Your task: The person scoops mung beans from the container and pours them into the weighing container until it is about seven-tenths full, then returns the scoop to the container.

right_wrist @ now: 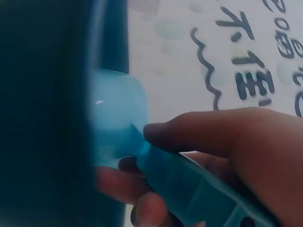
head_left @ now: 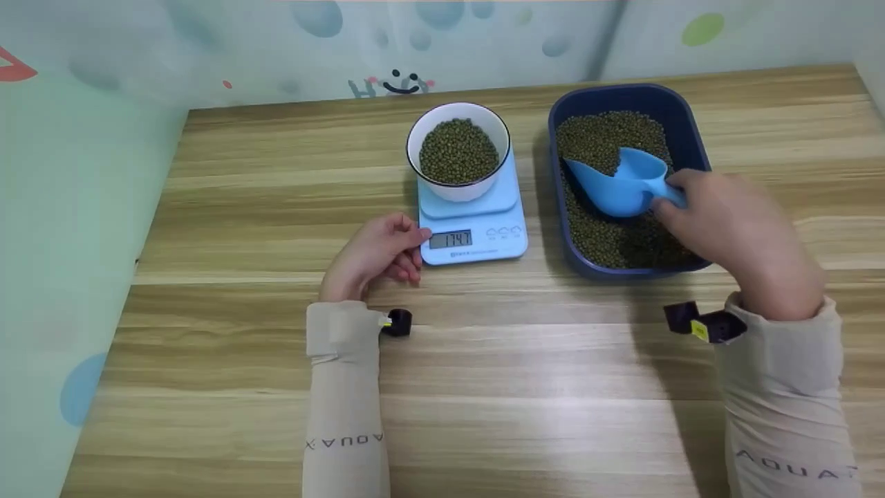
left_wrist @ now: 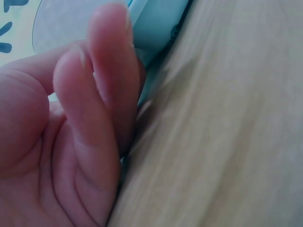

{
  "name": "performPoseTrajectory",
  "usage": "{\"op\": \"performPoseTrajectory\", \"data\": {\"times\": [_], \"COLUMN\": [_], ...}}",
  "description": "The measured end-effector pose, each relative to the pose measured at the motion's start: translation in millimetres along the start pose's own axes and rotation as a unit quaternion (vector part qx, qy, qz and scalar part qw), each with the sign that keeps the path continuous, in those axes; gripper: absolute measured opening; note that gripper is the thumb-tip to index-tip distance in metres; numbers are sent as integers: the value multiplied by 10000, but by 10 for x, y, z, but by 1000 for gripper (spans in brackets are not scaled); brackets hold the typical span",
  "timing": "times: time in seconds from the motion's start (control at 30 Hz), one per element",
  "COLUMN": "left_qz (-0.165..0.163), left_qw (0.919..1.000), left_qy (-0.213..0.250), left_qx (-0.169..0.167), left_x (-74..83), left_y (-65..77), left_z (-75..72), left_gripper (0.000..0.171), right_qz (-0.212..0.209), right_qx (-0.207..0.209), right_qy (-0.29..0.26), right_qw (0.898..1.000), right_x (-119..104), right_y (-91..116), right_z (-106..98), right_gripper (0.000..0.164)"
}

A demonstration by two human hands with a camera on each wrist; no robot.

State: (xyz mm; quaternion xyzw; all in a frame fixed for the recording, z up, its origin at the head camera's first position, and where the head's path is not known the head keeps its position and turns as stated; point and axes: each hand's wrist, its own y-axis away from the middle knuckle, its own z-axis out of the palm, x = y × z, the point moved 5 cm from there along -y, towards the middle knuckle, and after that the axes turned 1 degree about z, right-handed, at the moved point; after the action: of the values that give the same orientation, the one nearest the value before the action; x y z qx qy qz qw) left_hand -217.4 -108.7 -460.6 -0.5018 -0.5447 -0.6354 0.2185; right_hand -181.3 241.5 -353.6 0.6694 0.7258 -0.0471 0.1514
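Blue scoop (head_left: pixel 615 197), that's the main thing. It's in the R hand (head_left: pixel 736 225), at/over the navy tub (head_left: pixel 684 131) on the R side of the table (head_left: pixel 553 346). Mouth points L, handle points R; can't tell from here if its underside touches the green beans (head_left: pixel 608 128) or sits just above 'em. R grip: thumb & fingers pinching the handle, w/ other fingers curled under it per the R wrist cam. That view also has the tub's wall, dark & blurry, up close.

Just L of the tub, w/ a gap btwn: pale blue kitchen scale (head_left: pixel 473 225), display (head_left: pixel 451 239) reading 174.7. On its platform, upright, a white bowl (head_left: pixel 449 193) w/ dark rim, holding a heap of the same sort of beans.

L hand (head_left: pixel 380 252) is at the scale's near L corner: thumb on top next to the display, fingers curled by the side, so it's pinching that edge.

Both arms in beige sleeves (head_left: pixel 346 401), lettered, each w/ a small black cam (head_left: pixel 397 323) at the cuff. Behind the table, a pale wall covering (head_left: pixel 498 41) w/ colored spots & a smiley (head_left: pixel 402 84).
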Motion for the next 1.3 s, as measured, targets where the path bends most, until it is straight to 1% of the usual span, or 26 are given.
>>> {"op": "performPoseTrajectory", "data": {"times": [0.17,0.43,0.63,0.8,0.93,1.07,1.3], "left_qz": [-27,-93,-98,-112,-60,-30,-109], "left_qw": [10000,10000,9999,9999,9999,9999,9999], "left_qy": [-88,-1,-30,-96,-106,-104,-62], "left_qx": [12,-13,-44,-35,-47,-68,-74], "left_x": [2,-24,-17,-2,-3,0,-10], "left_y": [-1,11,-2,-15,-15,-21,-17], "left_z": [-8,-19,3,-4,-4,1,1], "left_gripper": [31,33,34,34,32,31,33], "right_qz": [-48,-168,-171,-36,27,59,99], "right_qx": [313,713,1103,1332,1402,1370,1309], "right_qy": [56,67,-85,-311,-328,-275,-251], "right_qw": [9995,9973,9937,9906,9896,9902,9910], "right_x": [-48,-96,-40,-16,-6,7,27], "right_y": [-3,11,41,41,34,25,10], "right_z": [92,199,265,327,358,371,388], "right_gripper": [26,26,24,30,31,31,33]}}
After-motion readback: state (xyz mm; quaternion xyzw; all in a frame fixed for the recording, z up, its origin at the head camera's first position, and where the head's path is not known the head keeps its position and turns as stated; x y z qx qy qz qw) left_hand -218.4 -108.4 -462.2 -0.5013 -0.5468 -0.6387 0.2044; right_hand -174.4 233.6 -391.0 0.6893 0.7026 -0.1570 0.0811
